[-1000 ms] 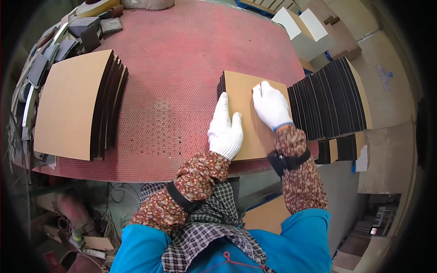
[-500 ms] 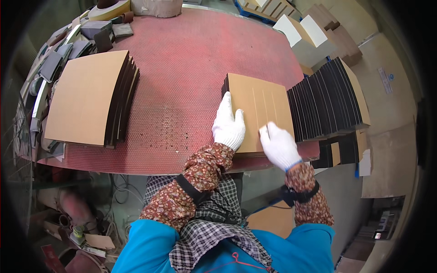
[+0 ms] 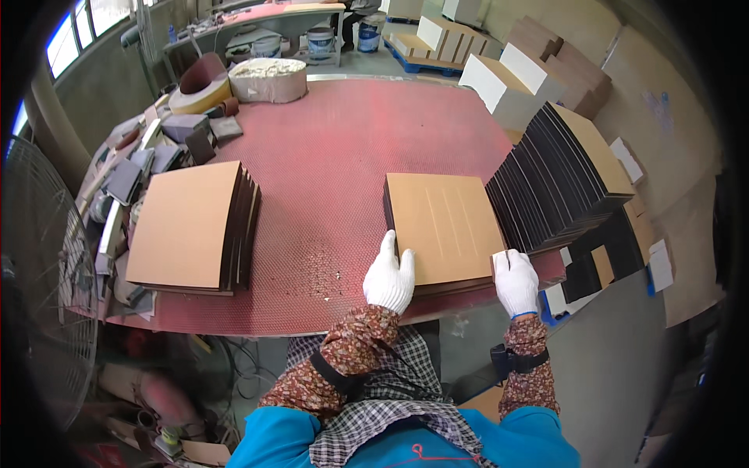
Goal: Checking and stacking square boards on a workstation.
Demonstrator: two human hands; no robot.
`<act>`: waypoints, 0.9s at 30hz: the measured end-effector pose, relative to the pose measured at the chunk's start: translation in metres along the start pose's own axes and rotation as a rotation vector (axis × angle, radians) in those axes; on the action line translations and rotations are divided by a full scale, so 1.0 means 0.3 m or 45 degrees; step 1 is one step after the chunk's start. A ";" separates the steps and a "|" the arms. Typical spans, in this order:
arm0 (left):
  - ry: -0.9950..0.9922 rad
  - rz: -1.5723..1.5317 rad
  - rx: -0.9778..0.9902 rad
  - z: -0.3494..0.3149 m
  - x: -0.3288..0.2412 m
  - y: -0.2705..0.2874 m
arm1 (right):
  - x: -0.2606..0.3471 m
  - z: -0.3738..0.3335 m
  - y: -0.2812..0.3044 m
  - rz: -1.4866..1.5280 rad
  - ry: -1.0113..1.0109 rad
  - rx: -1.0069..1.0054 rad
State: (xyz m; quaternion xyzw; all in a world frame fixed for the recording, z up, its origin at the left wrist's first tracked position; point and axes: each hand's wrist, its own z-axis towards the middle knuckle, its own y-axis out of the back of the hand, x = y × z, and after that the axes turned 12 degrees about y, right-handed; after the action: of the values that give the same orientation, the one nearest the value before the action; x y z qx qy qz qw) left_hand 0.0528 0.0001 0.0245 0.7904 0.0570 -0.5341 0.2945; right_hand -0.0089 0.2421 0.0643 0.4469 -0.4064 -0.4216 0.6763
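Note:
In front of me lies a short stack of tan-topped flat panels with dark edges; faint lengthwise lines show on the top panel. My left hand, in a white knit glove, rests at its near left edge with thumb and fingers apart, holding nothing. At the near right corner, my gloved right hand is closed around a small brown flat piece, mostly hidden by the fingers. That piece is against or just beside the panel's right edge; I cannot tell if it touches.
A tan-topped panel stack sits left on the red textured table. A taller dark-edged stack stands right. Sanding blocks and scraps crowd the left rim. A fan is at far left, white-sided blocks beyond the table.
My right hand has moved from the middle of the top panel rightward to its near right corner, still closed. My left hand stays at the left edge. The view has tilted up.

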 end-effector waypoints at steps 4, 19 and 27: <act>-0.054 -0.144 -0.112 0.032 0.063 0.021 | 0.108 -0.076 0.049 0.192 0.049 -0.081; -0.401 -0.007 -0.672 -0.093 0.097 0.855 | 0.692 -0.102 0.055 1.449 0.250 0.190; -0.373 0.817 -1.180 -0.043 0.416 1.215 | 1.071 -0.091 -0.041 1.199 1.290 -0.110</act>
State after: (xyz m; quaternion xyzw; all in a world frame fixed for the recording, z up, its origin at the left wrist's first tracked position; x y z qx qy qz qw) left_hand 0.2636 -0.3200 0.0658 0.4747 0.0011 -0.4412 0.7616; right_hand 0.1149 -0.0537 0.1008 0.3375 -0.1740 0.1616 0.9109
